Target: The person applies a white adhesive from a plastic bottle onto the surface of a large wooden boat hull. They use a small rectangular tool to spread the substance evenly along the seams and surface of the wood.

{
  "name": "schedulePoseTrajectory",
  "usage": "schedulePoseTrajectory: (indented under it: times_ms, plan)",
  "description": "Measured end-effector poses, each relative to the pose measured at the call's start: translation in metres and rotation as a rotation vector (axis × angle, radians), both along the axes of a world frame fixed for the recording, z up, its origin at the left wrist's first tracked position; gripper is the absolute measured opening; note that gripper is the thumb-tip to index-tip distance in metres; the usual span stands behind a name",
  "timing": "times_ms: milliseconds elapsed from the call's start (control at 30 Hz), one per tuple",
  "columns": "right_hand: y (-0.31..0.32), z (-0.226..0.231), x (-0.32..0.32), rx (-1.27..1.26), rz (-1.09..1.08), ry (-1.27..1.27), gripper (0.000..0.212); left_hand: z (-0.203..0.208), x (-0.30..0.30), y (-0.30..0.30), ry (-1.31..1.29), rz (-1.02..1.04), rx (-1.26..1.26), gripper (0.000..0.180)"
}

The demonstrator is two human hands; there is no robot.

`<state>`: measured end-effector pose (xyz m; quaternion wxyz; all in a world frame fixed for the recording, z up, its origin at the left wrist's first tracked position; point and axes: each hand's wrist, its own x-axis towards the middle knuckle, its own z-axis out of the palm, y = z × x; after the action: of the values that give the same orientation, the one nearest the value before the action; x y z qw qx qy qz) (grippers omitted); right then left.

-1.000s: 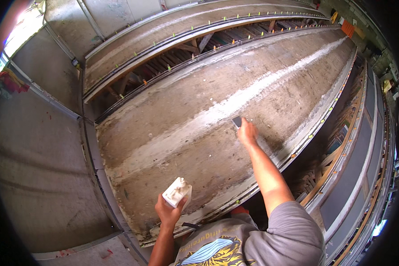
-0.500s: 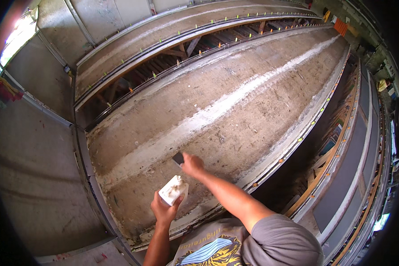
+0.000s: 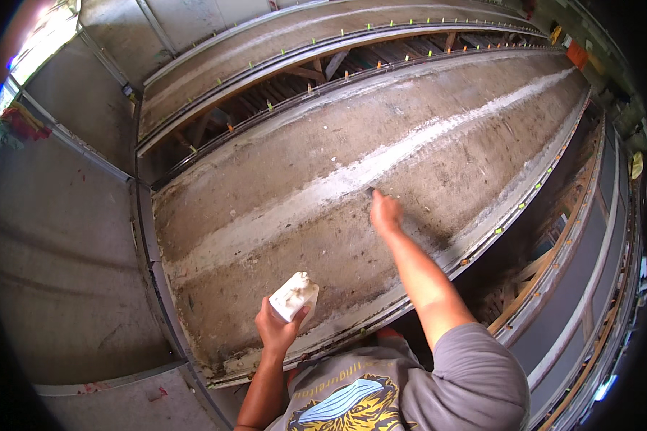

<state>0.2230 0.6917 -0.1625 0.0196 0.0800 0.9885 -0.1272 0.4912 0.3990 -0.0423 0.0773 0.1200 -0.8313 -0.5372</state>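
My left hand (image 3: 276, 329) grips a squarish white container (image 3: 311, 299) from below, near the front edge of a long brown board-like surface (image 3: 438, 190). A lump of thick white paste (image 3: 295, 287) sits on top of the container. Farther out, my right hand (image 3: 387, 214) is closed on a small dark scraper (image 3: 370, 191). Most of the scraper is hidden by the fingers; its tip shows at the lower edge of a white smeared stripe (image 3: 338, 183) that runs lengthwise along the board.
A second long board (image 3: 266, 72) lies beyond a timber-framed gap, with small green and orange pegs along the edges. Grey panels (image 3: 57, 237) stand to the left. On the right, curved wooden rails (image 3: 546, 280) border a dark gap. An orange cloth (image 3: 576, 54) hangs at the far end.
My right hand has moved with the scraper away from the container, farther out and right, to the white stripe. My left hand still holds the container. The view has shifted slightly.
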Motion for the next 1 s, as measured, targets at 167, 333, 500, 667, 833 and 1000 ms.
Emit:
schedulePoseTrajectory:
  times_ms: [167,333,500,667,833,1000]
  plan:
    - [-0.128,-0.032,0.140,0.150,0.474,0.061,0.042,-0.007,0.016,-0.023,0.042,0.019,0.010,0.059]
    - [-0.182,0.007,0.235,-0.288,0.569,-0.253,0.030,0.008,0.031,-0.055,0.037,0.009,0.056,0.059]
    - [-0.076,0.012,0.199,-0.464,0.017,-0.220,0.042,0.006,0.049,-0.084,-0.023,-0.041,0.001,0.056]
    - [0.013,0.035,0.172,-0.154,-0.141,-0.002,0.026,-0.002,0.054,-0.091,0.021,-0.073,0.114,0.054]
    - [-0.092,-0.010,0.231,0.161,0.125,0.104,0.035,-0.004,0.055,-0.092,0.043,-0.109,0.066,0.053]
    - [-0.177,0.019,0.271,-0.187,0.448,-0.189,0.048,0.003,0.048,-0.089,0.104,-0.108,0.105,0.053]
